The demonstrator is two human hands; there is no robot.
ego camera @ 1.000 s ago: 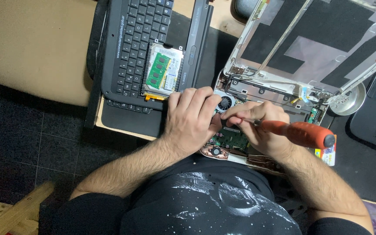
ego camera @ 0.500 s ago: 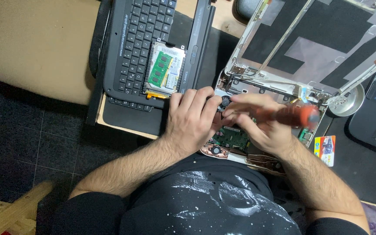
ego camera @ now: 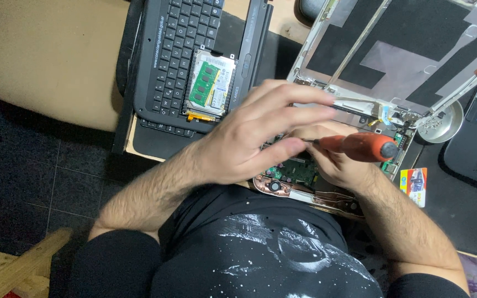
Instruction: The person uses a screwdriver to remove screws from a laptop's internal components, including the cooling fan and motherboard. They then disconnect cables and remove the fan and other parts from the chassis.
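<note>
One small colourful card [ego camera: 413, 186], perhaps packaging.

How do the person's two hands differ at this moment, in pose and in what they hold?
The left hand is open, fingers spread and raised above the laptop's green circuit board, holding nothing; the right hand is closed around an orange-handled screwdriver. The left hand shows its whole back to the camera; the right hand is largely hidden beneath it. Both are bare and hover over the same opened laptop.
</note>
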